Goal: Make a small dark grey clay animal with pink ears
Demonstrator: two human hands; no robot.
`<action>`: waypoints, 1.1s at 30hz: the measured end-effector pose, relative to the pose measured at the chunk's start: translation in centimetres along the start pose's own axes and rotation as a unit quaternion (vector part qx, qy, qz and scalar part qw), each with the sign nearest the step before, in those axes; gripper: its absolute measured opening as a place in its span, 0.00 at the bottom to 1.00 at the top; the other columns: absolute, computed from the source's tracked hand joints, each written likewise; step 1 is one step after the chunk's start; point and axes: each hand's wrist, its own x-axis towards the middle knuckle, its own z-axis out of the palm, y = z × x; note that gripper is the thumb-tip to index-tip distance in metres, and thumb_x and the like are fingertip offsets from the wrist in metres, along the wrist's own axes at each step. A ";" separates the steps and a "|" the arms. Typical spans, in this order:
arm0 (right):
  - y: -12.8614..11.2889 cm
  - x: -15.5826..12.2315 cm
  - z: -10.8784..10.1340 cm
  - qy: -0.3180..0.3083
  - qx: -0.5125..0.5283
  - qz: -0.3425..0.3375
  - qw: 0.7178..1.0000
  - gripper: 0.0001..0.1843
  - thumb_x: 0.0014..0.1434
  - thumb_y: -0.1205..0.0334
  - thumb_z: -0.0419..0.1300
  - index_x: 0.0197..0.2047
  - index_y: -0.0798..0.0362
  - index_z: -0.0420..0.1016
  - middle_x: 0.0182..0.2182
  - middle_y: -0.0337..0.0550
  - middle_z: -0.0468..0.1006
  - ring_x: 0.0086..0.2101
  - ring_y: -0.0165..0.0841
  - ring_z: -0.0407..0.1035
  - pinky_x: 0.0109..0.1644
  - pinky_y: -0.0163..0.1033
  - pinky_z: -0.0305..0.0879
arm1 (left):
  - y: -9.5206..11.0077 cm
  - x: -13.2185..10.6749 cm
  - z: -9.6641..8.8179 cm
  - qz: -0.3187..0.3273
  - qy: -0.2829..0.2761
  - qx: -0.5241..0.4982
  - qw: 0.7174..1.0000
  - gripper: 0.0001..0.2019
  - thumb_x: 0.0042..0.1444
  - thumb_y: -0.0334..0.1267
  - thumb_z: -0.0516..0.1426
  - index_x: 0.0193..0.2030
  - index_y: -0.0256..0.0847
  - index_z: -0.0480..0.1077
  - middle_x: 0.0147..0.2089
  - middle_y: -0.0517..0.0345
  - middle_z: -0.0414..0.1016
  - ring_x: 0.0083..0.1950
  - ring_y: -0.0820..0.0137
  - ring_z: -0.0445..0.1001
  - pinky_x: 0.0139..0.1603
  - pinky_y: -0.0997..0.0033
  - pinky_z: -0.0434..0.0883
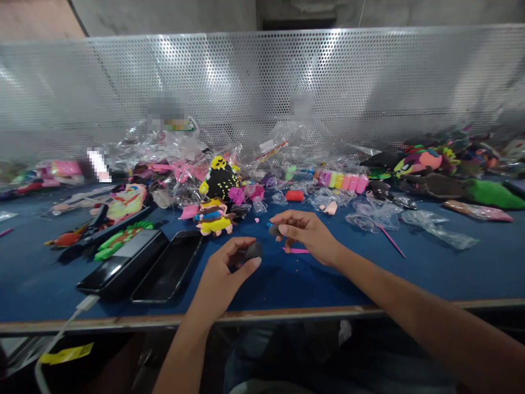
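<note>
My left hand [232,268] is closed around a dark grey lump of modelling clay [254,250], held between thumb and fingers just above the blue table. Close by on the right, my right hand [305,232] pinches a smaller piece of dark grey clay [274,230] at its fingertips. The two pieces are apart. Beneath the right hand lies a pink modelling tool [296,250]. A black clay figure with yellow spots [222,180] stands beyond my hands, with a yellow and brown clay piece [214,221] in front of it. A red clay block [294,195] rests farther back.
On the left lie a phone [168,268] and a black power bank [123,262] with a white cable [61,334]. Plastic wrappers and coloured clay packs [343,181] line the back, before a perforated metal panel [246,82]. Another pink tool [391,242] lies at right.
</note>
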 end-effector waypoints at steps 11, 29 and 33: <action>0.1 -0.3 0.5 -0.007 -0.021 -0.008 1.000 0.13 0.54 0.52 0.68 0.39 0.50 0.80 0.30 0.39 0.76 0.29 0.28 0.71 0.23 0.31 0.72 | 0.3 -0.2 0.0 -0.030 -0.027 -0.072 0.997 0.18 0.52 0.45 0.64 0.50 0.43 0.75 0.48 0.51 0.80 0.49 0.62 0.77 0.52 0.64 0.72; -0.1 -0.3 0.6 0.032 -0.022 0.012 0.999 0.14 0.55 0.49 0.67 0.37 0.51 0.78 0.29 0.39 0.74 0.29 0.29 0.70 0.24 0.34 0.72 | 0.1 -0.9 0.0 0.023 0.043 -0.136 0.989 0.17 0.44 0.38 0.70 0.44 0.47 0.78 0.50 0.54 0.78 0.49 0.63 0.77 0.51 0.64 0.75; 0.0 -0.2 0.6 0.032 -0.014 0.022 0.999 0.13 0.55 0.50 0.67 0.37 0.51 0.79 0.33 0.41 0.76 0.29 0.29 0.71 0.24 0.34 0.72 | 0.0 -1.0 -0.1 0.013 0.031 -0.210 0.977 0.19 0.47 0.39 0.69 0.49 0.47 0.78 0.51 0.52 0.79 0.46 0.62 0.79 0.48 0.64 0.77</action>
